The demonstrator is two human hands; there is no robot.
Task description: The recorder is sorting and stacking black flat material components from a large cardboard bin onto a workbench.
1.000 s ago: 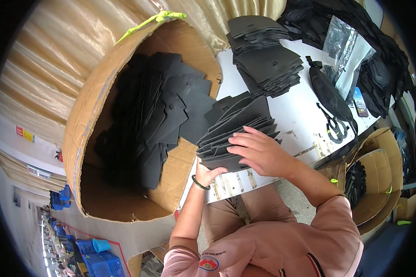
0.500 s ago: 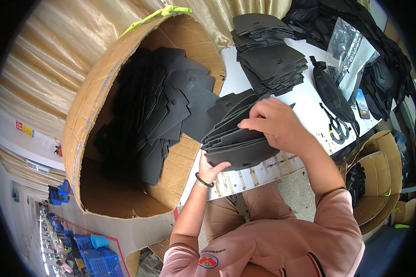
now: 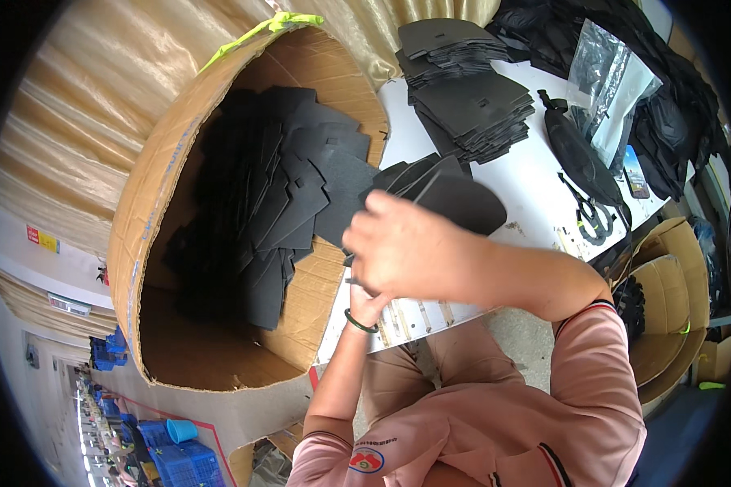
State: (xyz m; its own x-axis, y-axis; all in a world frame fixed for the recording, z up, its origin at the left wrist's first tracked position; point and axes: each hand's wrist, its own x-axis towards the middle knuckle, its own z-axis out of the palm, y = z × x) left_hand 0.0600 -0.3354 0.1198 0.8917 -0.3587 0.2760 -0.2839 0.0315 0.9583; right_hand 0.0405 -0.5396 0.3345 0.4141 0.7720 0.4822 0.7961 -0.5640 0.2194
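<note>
My left hand [image 3: 367,305], with a dark green bangle at its wrist, grips a bundle of thin black foam-like sheets [image 3: 463,203] at the lower left end, near the table's front edge. Most of its fingers are hidden behind my other hand. Across the front of the bundle lies my right hand [image 3: 398,243], smeared by motion, its fingers bent toward the left end. Whether it pinches a sheet cannot be made out. The bundle's rounded right end shows past my right hand, and a few sheet edges show above it.
A large cardboard box [image 3: 158,203] lies open at left, many black sheets [image 3: 300,195] inside. Stacked sheets [image 3: 471,105] stand at the white table's [image 3: 512,174] back. Scissors [image 3: 589,215], a black pouch [image 3: 577,150], a clear plastic bag [image 3: 605,89] and black fabric [image 3: 666,114] lie at right.
My right hand has moved left and down from the bundle's upper edge to its front, now covering much of it and my left hand. The bundle's sheets look shifted.
</note>
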